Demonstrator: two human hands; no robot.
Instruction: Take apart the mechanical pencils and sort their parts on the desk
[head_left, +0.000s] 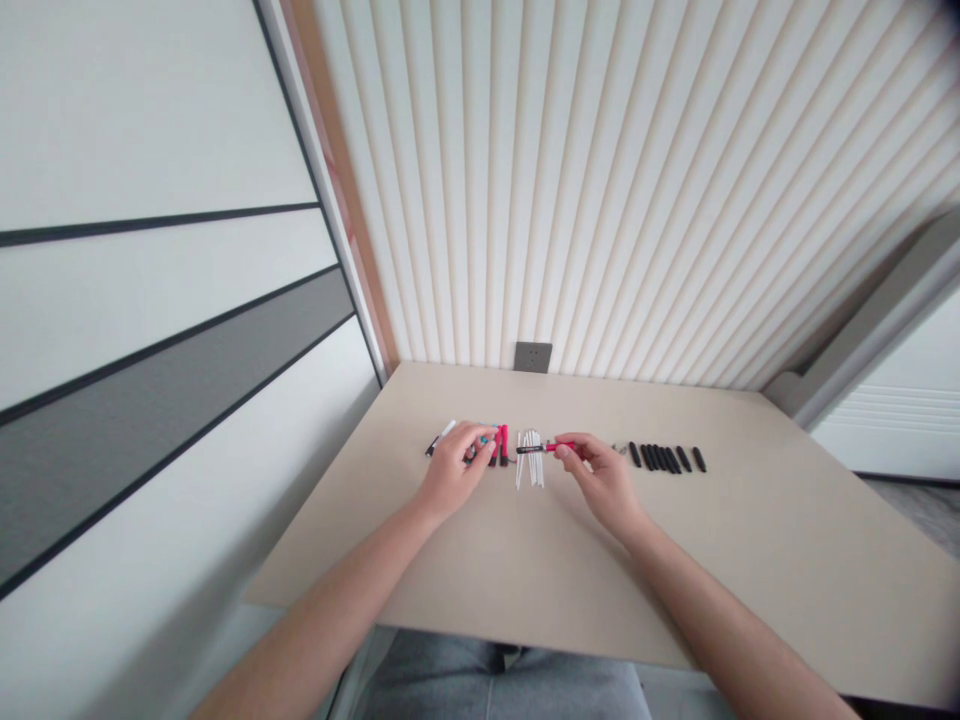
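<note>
My right hand (598,478) pinches a red and black marker (545,448) between thumb and fingers. The marker lies level, its black end pointing left, above a row of thin white sticks (534,470). To the left, my left hand (452,468) is bent over a group of marker parts, with a small teal piece (482,440) by its thumb and forefinger. What those fingers grip is too small to make out. Red and black markers (504,446) lie just right of that hand, and a white and black piece (441,437) shows behind it.
Several black caps (660,458) lie in a row on the beige table (510,560), right of my right hand. A dark socket (533,357) is set in the ribbed wall behind. A white panelled surface (150,330) stands along the left side.
</note>
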